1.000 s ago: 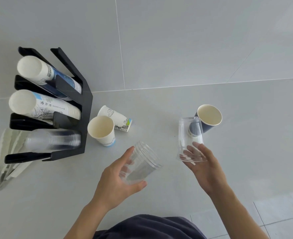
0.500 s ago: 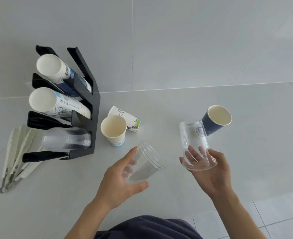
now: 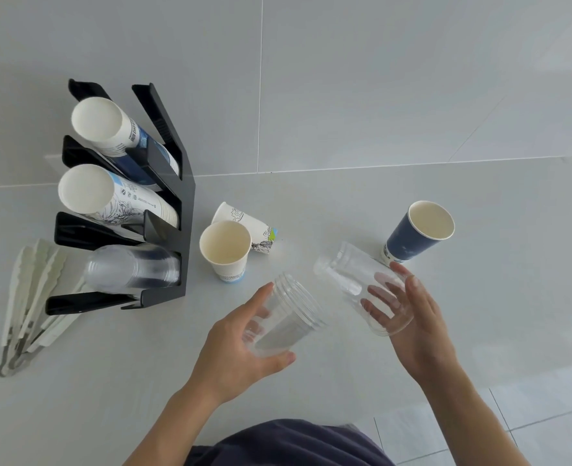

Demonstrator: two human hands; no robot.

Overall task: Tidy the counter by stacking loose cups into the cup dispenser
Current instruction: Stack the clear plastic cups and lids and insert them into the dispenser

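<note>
My left hand (image 3: 241, 351) grips a clear plastic cup (image 3: 291, 314), its ribbed rim pointing up and to the right. My right hand (image 3: 415, 327) holds a second clear plastic cup (image 3: 352, 274) by its open rim, tilted with its base toward the left cup. The black cup dispenser (image 3: 180, 210) stands at the left with three slanted slots: blue paper cups on top, white printed cups in the middle, clear cups (image 3: 133, 269) at the bottom. On the counter, a white paper cup (image 3: 226, 248) stands upright, another (image 3: 251, 227) lies on its side behind it, and a blue paper cup (image 3: 419, 233) stands at the right.
Pale green tongs (image 3: 29, 304) lie on the counter left of the dispenser. A grey tiled wall (image 3: 345, 79) rises behind the counter. The counter's front edge runs near my body at the lower right, with floor tiles (image 3: 530, 415) beyond it.
My right hand has tilted its clear cup from nearly upright to slanted, base toward the left cup, and brought it closer. The left hand has held its cup almost still.
</note>
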